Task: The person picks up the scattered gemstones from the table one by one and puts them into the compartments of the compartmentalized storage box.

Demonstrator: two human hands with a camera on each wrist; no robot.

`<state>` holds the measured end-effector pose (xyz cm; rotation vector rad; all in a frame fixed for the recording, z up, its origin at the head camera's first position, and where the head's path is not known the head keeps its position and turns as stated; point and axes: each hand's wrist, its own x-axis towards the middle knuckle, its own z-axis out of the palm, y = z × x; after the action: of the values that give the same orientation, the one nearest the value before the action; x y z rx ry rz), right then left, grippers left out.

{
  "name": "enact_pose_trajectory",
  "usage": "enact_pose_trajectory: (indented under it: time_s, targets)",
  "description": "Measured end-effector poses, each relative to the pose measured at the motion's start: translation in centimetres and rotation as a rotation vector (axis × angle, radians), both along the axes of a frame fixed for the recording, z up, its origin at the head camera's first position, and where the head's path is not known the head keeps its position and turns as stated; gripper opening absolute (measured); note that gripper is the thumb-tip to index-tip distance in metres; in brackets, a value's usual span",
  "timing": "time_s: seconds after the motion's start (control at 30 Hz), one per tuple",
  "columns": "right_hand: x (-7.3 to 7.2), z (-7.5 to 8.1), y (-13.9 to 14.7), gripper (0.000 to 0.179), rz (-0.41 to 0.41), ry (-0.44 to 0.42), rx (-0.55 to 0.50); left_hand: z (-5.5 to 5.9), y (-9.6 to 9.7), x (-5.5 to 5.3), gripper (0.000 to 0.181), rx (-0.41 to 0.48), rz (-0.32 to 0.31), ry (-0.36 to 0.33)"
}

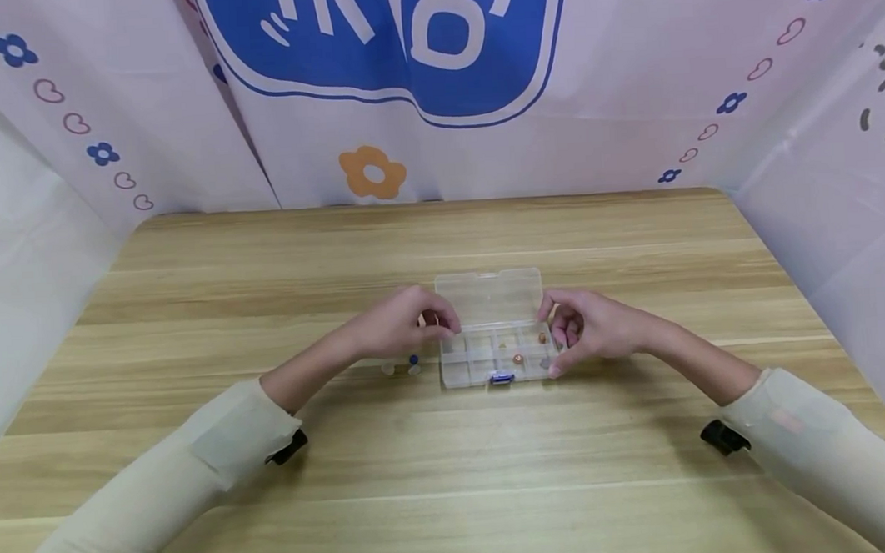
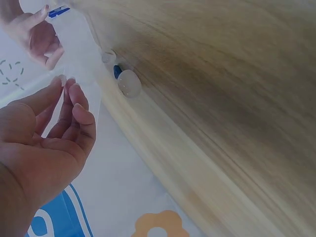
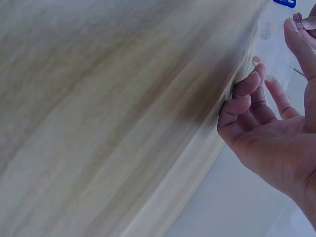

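A clear plastic compartment box (image 1: pixel 480 355) lies on the table with its lid (image 1: pixel 489 297) raised at the back and a blue clasp (image 1: pixel 502 379) at the front. My left hand (image 1: pixel 410 320) is over the box's left end, thumb and fingertips pinching a small pale piece (image 2: pixel 63 79) that they mostly hide. At the other end my right hand (image 1: pixel 591 327) grips the box, thumb at the front corner and index finger at the back. Inside the right-hand compartments are an orange bead (image 1: pixel 518 359), another orange bead (image 1: pixel 542 338) and a clear grey one (image 1: pixel 545 363).
Left of the box, near my left wrist, lie a blue bead (image 1: pixel 413 360), a clear white one (image 1: pixel 415 370) and another pale one (image 1: pixel 388 369). The wooden table (image 1: pixel 453 476) reaches back to a printed cloth (image 1: pixel 599 118).
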<state>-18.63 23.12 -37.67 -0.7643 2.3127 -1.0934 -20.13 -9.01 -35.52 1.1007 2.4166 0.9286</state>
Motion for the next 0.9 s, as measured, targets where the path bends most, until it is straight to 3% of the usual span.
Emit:
enact_pose_trajectory:
  time_s: [0.33,0.9]
  targets:
    - [0.0,0.0,0.1,0.056,-0.004,-0.003,0.010,-0.2,0.9,-0.2,0.004,-0.002,-0.001,-0.036]
    - [-0.1,-0.1,0.1,0.056,-0.001,-0.004,0.008,-0.3,1.5,-0.4,0.008,0.014,-0.043,-0.023]
